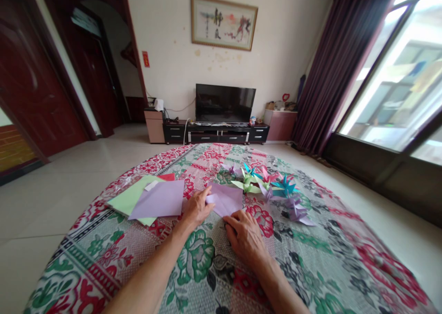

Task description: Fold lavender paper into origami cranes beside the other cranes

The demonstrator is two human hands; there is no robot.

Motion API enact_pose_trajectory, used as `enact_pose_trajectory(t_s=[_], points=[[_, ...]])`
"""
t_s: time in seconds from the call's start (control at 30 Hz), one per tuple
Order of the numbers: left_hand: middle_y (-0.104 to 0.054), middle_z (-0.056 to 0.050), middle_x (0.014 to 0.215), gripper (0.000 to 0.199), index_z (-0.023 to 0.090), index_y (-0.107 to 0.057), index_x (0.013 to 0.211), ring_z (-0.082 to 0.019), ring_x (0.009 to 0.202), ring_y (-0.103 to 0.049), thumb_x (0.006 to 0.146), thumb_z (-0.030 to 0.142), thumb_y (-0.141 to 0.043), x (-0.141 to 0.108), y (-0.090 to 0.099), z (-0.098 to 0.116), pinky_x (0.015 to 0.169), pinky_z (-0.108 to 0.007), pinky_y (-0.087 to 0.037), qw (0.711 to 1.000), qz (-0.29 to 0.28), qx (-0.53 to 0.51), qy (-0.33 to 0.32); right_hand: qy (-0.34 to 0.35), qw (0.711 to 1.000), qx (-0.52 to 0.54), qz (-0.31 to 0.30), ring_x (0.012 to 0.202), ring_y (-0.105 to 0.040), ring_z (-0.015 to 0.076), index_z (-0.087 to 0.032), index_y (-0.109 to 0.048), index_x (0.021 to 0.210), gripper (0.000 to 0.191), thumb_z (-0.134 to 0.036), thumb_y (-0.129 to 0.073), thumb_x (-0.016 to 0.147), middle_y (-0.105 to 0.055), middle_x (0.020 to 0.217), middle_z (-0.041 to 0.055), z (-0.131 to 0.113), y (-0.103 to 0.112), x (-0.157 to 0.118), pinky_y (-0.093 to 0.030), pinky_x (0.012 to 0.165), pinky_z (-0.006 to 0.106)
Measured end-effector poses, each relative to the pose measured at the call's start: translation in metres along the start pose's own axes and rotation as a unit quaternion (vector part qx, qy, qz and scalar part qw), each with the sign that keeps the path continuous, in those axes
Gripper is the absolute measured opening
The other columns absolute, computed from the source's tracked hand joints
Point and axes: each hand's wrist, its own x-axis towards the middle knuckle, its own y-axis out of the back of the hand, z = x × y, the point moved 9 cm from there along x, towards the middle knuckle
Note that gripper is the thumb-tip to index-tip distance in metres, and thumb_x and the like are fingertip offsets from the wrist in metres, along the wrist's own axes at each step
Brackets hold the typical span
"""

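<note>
A sheet of purple origami paper lies in front of me, its left corner lifted and folded inward. My left hand pinches that corner between thumb and fingers. At the near corner, my right hand is closed, with bent fingers holding the paper against the tablecloth. Left of my hands is a stack of loose paper, with a purple sheet overlapping a light green sheet and a bit of red sheet showing behind. A small white piece rests on the stack.
Several folded paper cranes stand to the right, including a blue crane, a green crane and a purple crane. A flowered tablecloth covers the round table. Beyond are a television on a low cabinet and a dark curtain.
</note>
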Motion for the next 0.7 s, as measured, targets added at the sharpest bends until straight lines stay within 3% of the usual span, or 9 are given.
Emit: enact_pose_trajectory(t_s=[0.27,0.7], points=[[-0.065,-0.004,0.105,0.054,0.018,-0.048,0.125,-0.015,0.095,-0.058,0.072,0.017,-0.055,0.006,0.001,-0.024,0.089,-0.028,-0.043,0.999,0.009,-0.016,0.046,-0.006,1.0,-0.001,-0.003,0.086,-0.048,0.0166,-0.027,-0.063,0.099,0.023,-0.022,-0.046,0.086,-0.055,0.091,0.004,0.002,-0.002,-0.001,-0.036,0.078,0.029],[-0.067,-0.004,0.1,0.046,0.017,-0.057,0.116,-0.015,0.092,-0.059,0.074,0.003,-0.041,0.008,0.006,-0.026,0.089,-0.027,-0.044,0.997,0.042,0.046,0.035,0.003,1.0,-0.01,0.004,0.084,-0.049,0.0171,-0.027,-0.063,0.097,0.022,-0.021,-0.045,0.086,-0.055,0.09,0.0042,0.001,-0.003,-0.001,-0.037,0.077,0.029]])
